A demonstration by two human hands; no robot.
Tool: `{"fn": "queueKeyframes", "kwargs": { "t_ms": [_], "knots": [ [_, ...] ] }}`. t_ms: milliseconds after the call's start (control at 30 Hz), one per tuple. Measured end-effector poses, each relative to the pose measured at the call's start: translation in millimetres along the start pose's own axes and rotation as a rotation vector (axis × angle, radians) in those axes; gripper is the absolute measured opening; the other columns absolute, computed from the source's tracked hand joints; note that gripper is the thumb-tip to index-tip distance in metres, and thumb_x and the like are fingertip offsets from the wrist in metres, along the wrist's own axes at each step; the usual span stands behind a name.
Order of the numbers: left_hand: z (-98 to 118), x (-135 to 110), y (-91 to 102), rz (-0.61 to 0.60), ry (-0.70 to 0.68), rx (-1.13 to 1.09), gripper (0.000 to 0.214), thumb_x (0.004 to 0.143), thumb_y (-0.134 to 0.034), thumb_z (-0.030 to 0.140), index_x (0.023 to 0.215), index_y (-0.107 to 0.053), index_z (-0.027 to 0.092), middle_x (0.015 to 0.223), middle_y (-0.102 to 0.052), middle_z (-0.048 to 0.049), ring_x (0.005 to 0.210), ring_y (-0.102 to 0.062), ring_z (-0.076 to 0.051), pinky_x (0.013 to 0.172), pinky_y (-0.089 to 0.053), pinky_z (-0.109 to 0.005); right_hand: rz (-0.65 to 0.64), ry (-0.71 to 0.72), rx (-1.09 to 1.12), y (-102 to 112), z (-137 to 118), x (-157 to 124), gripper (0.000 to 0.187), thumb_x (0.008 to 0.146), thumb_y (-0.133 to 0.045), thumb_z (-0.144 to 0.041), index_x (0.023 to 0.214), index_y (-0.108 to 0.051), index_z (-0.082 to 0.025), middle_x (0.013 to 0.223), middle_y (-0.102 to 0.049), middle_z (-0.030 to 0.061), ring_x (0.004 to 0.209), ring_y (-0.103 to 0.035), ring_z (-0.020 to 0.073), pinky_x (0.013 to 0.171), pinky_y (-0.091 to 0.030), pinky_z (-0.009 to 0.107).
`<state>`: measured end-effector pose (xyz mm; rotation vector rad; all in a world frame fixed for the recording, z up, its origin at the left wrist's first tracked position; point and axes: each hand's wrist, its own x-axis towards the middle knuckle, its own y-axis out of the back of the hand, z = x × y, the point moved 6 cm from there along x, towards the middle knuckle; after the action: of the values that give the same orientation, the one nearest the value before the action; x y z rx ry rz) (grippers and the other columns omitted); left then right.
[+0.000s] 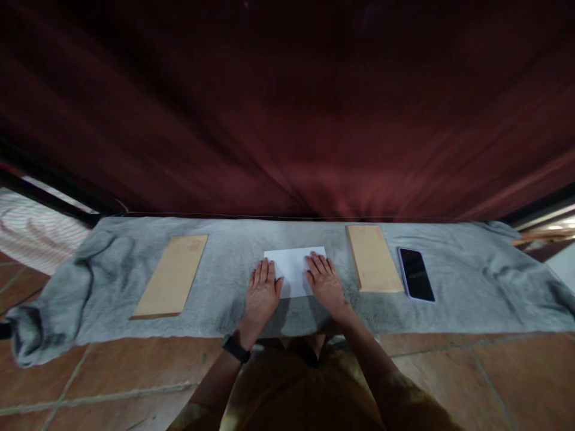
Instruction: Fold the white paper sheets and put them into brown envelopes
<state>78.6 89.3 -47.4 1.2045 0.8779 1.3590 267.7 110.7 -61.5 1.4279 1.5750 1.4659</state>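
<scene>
A white sheet of paper [293,263] lies on a grey cloth [224,251] in front of me. My left hand [262,293] lies flat with fingers stretched out, its fingertips on the sheet's left edge. My right hand [324,280] also lies flat and open, covering the sheet's right side. Neither hand holds anything. A dark band sits on my left wrist.
A tan envelope [172,276] lies left of the sheet, another tan envelope [373,258] right of it. A black phone [416,274] rests beside the right envelope. A dark red curtain [287,108] hangs behind. Tiled floor [112,377] lies below the cloth.
</scene>
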Motion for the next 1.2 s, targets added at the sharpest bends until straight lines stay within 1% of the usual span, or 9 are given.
{"fn": "queueKeyframes", "kwargs": {
  "t_ms": [133,300,433,567,767,867,967,1100,1200],
  "knots": [
    [-12,-6,2.8,-0.006,0.060,-0.107,0.053,0.097,-0.046,0.032,0.143,-0.050,0.005,0.153,-0.046,-0.0235,0.142,-0.044,-0.035,0.115,-0.039,-0.051,0.021,-0.035,0.011,4,6,-5,0.048,0.105,-0.039,-0.029,0.150,-0.046,-0.015,0.156,-0.046,0.0125,0.146,-0.039,0.0280,0.119,-0.032,0.050],
    [-29,-15,3.2,0.010,0.212,-0.393,0.048,0.093,-0.052,0.036,0.137,-0.057,0.017,0.143,-0.059,-0.0145,0.133,-0.055,-0.029,0.109,-0.046,-0.047,0.033,0.012,0.027,13,-7,-32,0.050,0.105,-0.038,-0.027,0.152,-0.042,-0.012,0.156,-0.045,0.0131,0.147,-0.037,0.0274,0.120,-0.032,0.049],
    [-41,-18,2.2,0.027,0.360,-0.607,0.044,0.090,-0.056,0.039,0.129,-0.062,0.020,0.122,-0.070,-0.0110,0.110,-0.067,-0.026,0.097,-0.054,-0.044,0.016,0.106,0.054,14,-27,-61,0.047,0.105,-0.039,-0.028,0.149,-0.047,-0.013,0.156,-0.045,0.0126,0.146,-0.038,0.0268,0.121,-0.031,0.049],
    [-47,-15,2.0,-0.014,0.503,-0.781,0.044,0.080,-0.067,0.040,0.119,-0.067,0.019,0.096,-0.074,-0.0069,0.087,-0.070,-0.024,0.087,-0.056,-0.043,0.021,0.110,0.069,14,-33,-73,0.046,0.104,-0.041,-0.028,0.146,-0.050,-0.013,0.154,-0.047,0.0133,0.145,-0.041,0.0264,0.121,-0.033,0.048],
    [-40,-17,3.1,-0.125,0.696,-1.131,0.040,0.068,-0.076,0.034,0.105,-0.069,0.020,0.077,-0.072,-0.0011,0.077,-0.070,-0.021,0.071,-0.055,-0.033,0.016,0.101,0.072,15,-31,-72,0.045,0.104,-0.041,-0.028,0.144,-0.053,-0.013,0.154,-0.048,0.0128,0.143,-0.043,0.0258,0.120,-0.035,0.047],
    [-33,-20,6.3,-0.196,0.701,-1.162,0.027,0.062,-0.078,0.035,0.083,-0.070,0.020,0.067,-0.068,0.0002,0.066,-0.067,-0.020,0.058,-0.051,-0.028,0.022,0.108,0.084,15,-31,-72,0.045,0.104,-0.040,-0.028,0.144,-0.053,-0.012,0.154,-0.048,0.0130,0.143,-0.042,0.0266,0.119,-0.035,0.047],
    [-29,-27,11.6,-0.229,0.700,-1.174,0.024,0.059,-0.077,0.037,0.072,-0.068,0.019,0.064,-0.067,-0.0004,0.058,-0.063,-0.017,0.051,-0.046,-0.025,0.041,0.112,0.096,15,-28,-73,0.044,0.103,-0.041,-0.027,0.142,-0.054,-0.011,0.152,-0.049,0.0138,0.143,-0.042,0.0269,0.118,-0.036,0.047],
    [-20,-43,16.6,-0.283,0.710,-1.204,0.027,0.058,-0.075,0.036,0.076,-0.071,0.016,0.062,-0.068,-0.0014,0.052,-0.060,-0.015,0.046,-0.041,-0.022,0.047,0.085,0.101,18,-29,-76,0.042,0.102,-0.043,-0.023,0.139,-0.057,-0.014,0.146,-0.056,0.0127,0.136,-0.047,0.0268,0.114,-0.039,0.046],
    [-6,-60,14.5,-0.346,0.766,-1.297,0.034,0.059,-0.075,0.035,0.087,-0.072,0.016,0.074,-0.073,-0.0040,0.058,-0.065,-0.016,0.050,-0.045,-0.023,0.014,0.050,0.093,20,-37,-82,0.041,0.100,-0.046,-0.022,0.140,-0.058,-0.020,0.141,-0.060,0.0109,0.126,-0.054,0.0265,0.103,-0.045,0.043]
  ]
}}
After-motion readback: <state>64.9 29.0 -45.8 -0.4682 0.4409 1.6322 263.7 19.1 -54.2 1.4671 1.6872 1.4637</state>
